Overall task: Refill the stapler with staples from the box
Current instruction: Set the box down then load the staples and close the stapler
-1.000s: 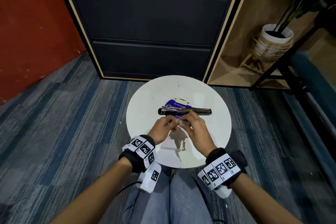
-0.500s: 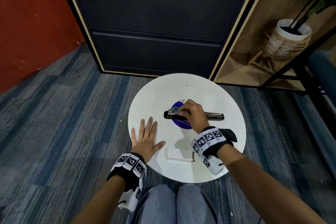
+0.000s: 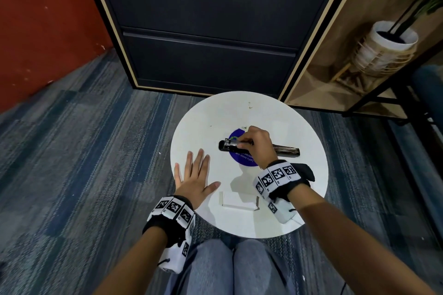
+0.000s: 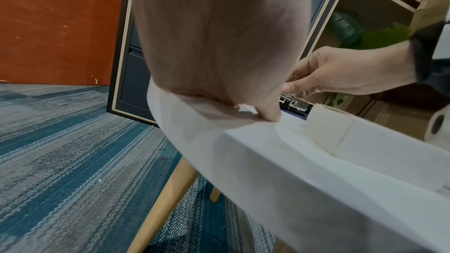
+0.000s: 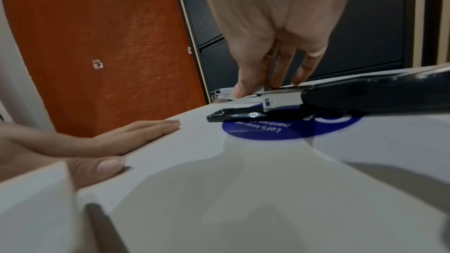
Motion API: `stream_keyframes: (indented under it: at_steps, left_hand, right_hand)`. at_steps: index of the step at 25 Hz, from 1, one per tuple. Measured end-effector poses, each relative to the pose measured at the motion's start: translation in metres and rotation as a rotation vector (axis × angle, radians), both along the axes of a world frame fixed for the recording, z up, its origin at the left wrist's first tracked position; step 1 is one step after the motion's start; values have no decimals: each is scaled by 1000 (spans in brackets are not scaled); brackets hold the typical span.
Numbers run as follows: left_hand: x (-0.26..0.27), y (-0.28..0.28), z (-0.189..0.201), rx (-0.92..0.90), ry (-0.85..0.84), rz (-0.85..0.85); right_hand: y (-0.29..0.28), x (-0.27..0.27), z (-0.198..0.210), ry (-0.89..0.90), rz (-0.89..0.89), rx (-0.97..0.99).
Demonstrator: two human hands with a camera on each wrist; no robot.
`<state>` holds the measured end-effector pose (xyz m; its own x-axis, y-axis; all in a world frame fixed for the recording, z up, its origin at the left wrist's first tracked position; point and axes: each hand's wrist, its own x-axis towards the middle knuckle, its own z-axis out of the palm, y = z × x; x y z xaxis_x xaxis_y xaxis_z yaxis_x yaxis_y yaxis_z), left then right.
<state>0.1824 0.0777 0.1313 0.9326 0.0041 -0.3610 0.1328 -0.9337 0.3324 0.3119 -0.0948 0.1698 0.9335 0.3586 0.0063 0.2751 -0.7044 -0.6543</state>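
Observation:
On the round white table (image 3: 239,112) the black stapler (image 3: 288,151) lies opened out flat across a blue sticker (image 3: 244,161). My right hand (image 3: 241,145) is over its metal magazine (image 5: 243,95), fingertips (image 5: 239,91) pointing down and pinching what looks like a staple strip at the channel; the strip itself is mostly hidden. My left hand (image 3: 194,175) lies flat with fingers spread near the table's left edge, holding nothing. The small white staple box (image 3: 238,201) sits near the table's front edge between my wrists, and is also seen as the box (image 4: 326,126).
A dark drawer cabinet (image 3: 211,31) stands just behind the table, with a red wall (image 3: 43,31) to its left. At the right are a wooden shelf with a white plant pot (image 3: 388,45) and a black metal frame (image 3: 374,100). My knees (image 3: 230,268) are under the front edge.
A second ago both hands were together just in front of the stapler. The left hand has since moved left and lies flat; the right hand moved onto the stapler's magazine and stays there.

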Motion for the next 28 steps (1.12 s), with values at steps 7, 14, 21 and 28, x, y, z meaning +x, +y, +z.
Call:
stream_keyframes:
  at_steps: [7,14,21,28]
  left_hand:
    - [0,3,-2,17,13,-33]
    - [1,4,-2,-5,12,-22]
    - [34,5,30,-112,-161,92]
    - [91,-17,36,-426,-325,-58]
  right_hand:
    - [3,8,10,95,-27,-36]
    - [7,8,15,83,-30,-110]
    - [7,5,16,60,19,-137]
    - [-3,8,12,85,54,-90]
